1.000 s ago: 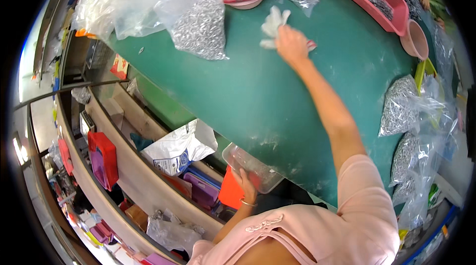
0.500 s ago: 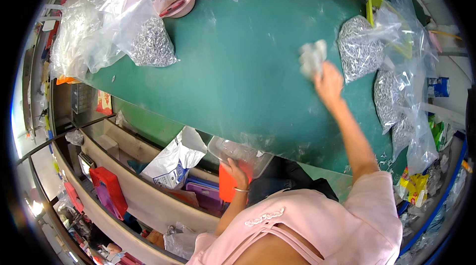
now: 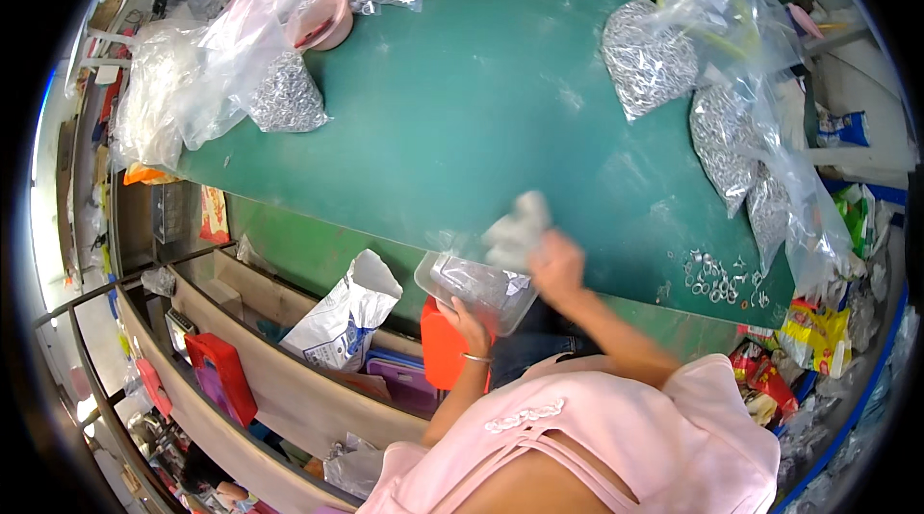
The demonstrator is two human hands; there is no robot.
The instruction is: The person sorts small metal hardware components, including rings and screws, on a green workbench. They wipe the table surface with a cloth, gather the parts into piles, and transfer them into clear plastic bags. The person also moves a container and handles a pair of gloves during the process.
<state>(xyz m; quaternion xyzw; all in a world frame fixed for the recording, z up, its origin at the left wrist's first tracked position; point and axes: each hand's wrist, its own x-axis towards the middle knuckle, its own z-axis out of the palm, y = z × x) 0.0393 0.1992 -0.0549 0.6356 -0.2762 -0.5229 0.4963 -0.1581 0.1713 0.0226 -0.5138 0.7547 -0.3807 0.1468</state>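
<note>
A crumpled grey-white cloth [image 3: 518,231], smeared by motion, is pinched in my right hand [image 3: 558,266]. It is low over the green tabletop [image 3: 423,119], by the near edge. Just below that edge my left hand [image 3: 469,326] grips a clear plastic container [image 3: 500,310] by its near side. Something clear and shiny lies in the container, too indistinct to name. Cloth and container are very close; whether they touch I cannot tell.
Clear bags of small silvery metal parts stand at left [image 3: 287,95] and right [image 3: 650,57]. Small loose rings [image 3: 717,278] lie near the right corner. Pink tubs [image 3: 330,18] sit farther back. Below the edge are a white bag [image 3: 346,312] and an open drawer [image 3: 318,398].
My right hand has swept the cloth from the table's right side toward me, to the near edge. The container has come a little up and right with my left hand. The view has shifted.
</note>
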